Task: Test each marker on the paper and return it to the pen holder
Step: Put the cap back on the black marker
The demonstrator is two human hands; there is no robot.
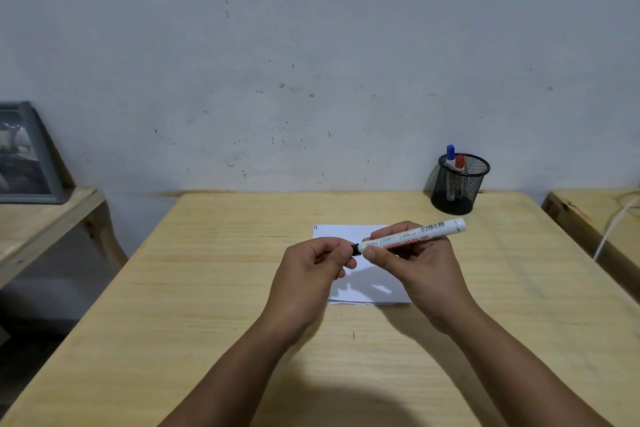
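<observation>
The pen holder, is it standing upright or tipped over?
Upright: the black mesh pen holder stands on its base, blue-capped marker and red-capped marker inside.

Red capital lettering runs along the barrel of the white marker (412,236), gripped in the right hand (412,267) just above its thumb; the words "CAP-OFF TIME" can be made out, with the word before them partly legible as "EXTENDED". Small boxed print sits above that line, too fine to read. A barcode with tiny digits is printed on the barrel beyond the right hand's fingers, its numbers illegible.
</observation>
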